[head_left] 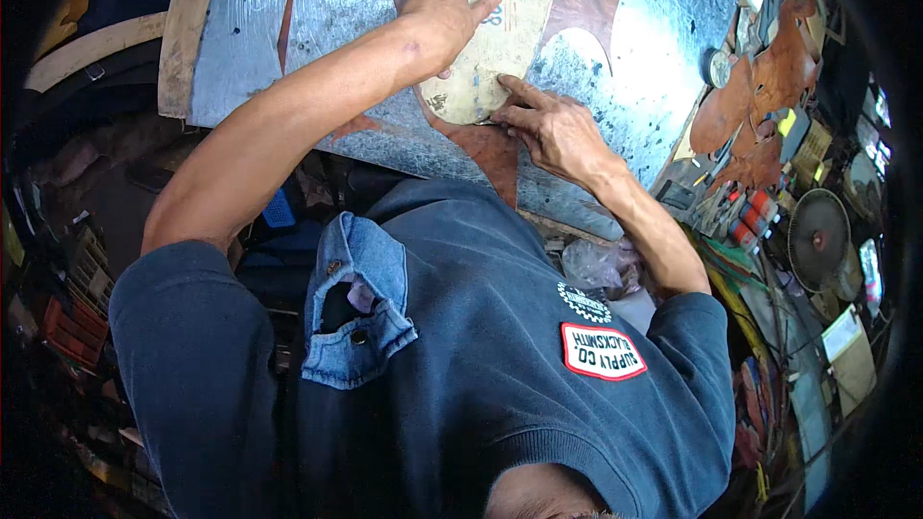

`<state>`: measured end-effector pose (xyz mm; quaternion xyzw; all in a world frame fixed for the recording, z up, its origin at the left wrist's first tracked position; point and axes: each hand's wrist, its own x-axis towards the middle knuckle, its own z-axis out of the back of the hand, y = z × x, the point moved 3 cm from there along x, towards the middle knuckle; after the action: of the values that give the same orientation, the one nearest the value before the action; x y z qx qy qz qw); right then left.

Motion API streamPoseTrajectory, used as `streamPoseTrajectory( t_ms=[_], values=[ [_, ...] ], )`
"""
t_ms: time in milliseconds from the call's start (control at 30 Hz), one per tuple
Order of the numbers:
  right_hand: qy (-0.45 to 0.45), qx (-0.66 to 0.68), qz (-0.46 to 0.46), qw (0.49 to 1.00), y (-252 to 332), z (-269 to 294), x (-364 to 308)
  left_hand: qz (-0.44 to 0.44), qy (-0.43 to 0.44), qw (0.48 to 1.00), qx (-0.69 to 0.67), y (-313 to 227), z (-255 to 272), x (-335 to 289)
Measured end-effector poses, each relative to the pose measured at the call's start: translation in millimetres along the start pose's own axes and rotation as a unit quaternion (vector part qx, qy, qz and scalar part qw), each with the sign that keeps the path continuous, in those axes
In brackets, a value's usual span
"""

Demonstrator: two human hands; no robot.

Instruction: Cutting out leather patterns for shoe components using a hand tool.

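Observation:
A pale yellowish template [487, 48] with a rounded near end lies on a piece of brown leather [481, 149]. My left hand [442, 14] presses flat on the template, fingers spread. At the rounded end is my right hand [558, 132], its index finger stretched onto the template and the other fingers curled by its edge. A small thin tip shows at those fingers; the tool it belongs to is hidden by my hand. More brown leather extends beyond the template on both sides.
The leather lies on a table covered with scuffed metal sheet [663, 29]. A small round tin [716, 68] stands at its right edge. Farther right are leather scraps [769, 86], red-capped bottles [755, 216] and a round fan [819, 240]. A clear plastic bag [596, 264] lies below the table edge.

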<state>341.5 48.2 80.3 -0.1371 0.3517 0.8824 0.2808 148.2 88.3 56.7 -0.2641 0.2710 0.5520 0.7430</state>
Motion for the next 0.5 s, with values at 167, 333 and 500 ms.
streamPoseTrajectory(
  t_ms=[167,333,500],
  values=[
    [0.011,-0.037,0.055,0.998,-9,18,9,0.000,-0.032,0.999,-0.012,0,0,-1],
    [0.048,-0.062,0.104,0.992,-26,25,20,-0.001,-0.031,0.999,-0.017,-1,1,-1],
    [0.076,-0.087,0.134,0.984,-36,39,35,0.019,-0.145,0.989,0.008,-3,-16,4]
  ],
)
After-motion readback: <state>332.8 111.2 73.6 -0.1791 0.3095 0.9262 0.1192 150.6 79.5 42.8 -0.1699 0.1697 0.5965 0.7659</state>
